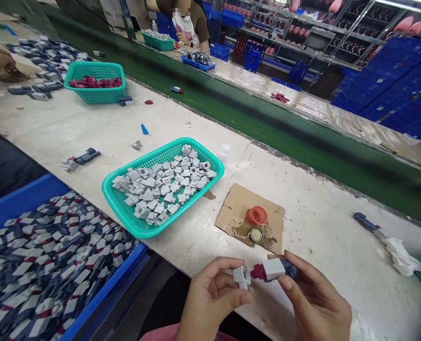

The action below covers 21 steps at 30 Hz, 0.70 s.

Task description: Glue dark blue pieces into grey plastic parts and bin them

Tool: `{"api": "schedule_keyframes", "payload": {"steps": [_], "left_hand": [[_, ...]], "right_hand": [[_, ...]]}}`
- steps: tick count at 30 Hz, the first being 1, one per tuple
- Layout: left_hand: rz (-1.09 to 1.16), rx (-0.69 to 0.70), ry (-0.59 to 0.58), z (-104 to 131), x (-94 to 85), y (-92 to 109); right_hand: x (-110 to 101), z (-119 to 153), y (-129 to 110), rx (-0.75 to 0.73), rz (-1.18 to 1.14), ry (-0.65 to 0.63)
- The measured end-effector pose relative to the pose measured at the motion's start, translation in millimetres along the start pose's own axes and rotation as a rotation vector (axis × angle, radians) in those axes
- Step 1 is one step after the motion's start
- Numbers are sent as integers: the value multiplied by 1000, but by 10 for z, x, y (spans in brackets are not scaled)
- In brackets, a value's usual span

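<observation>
Left hand [214,296] pinches grey piece [242,277], right hand [315,296] grips blue-white part [274,268]!
Red tip faces the hollow, seemingly for alignment.

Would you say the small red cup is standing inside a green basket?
No, the red cup sits on the piece of cardboard.

Relative to the cardboard [228,215], the bench [320,208] lies open to the right, a hand's way clear as far as the white cloth [400,255]. To its left the green basket [139,233] blocks a low pass; on the cardboard itself, the red cup [256,215] and round cap [256,235] stand in the way.
</observation>
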<state>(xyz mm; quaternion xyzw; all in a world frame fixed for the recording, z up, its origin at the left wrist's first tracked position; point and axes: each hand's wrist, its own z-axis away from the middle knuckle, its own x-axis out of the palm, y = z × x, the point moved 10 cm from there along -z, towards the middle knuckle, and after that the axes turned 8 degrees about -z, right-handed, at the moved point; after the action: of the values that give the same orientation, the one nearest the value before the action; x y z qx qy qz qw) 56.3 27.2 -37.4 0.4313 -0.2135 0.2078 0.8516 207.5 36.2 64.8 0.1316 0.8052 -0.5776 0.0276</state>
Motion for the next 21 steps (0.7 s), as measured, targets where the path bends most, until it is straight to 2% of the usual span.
{"api": "schedule_keyframes", "payload": {"steps": [8,13,15,18,21], "left_hand": [[-16,-20,-16,12,32,-1],[-21,60,86,34,-49,9],[-23,104,130,78,-76,56],[-84,161,121,123,-45,199],[-146,173,18,97,55,317]], "right_hand": [[95,4,55,36,-23,-81],[164,27,62,5,52,-152],[214,82,126,53,46,-177],[255,186,258,191,-8,-141],[221,227,271,244,-6,-35]]}}
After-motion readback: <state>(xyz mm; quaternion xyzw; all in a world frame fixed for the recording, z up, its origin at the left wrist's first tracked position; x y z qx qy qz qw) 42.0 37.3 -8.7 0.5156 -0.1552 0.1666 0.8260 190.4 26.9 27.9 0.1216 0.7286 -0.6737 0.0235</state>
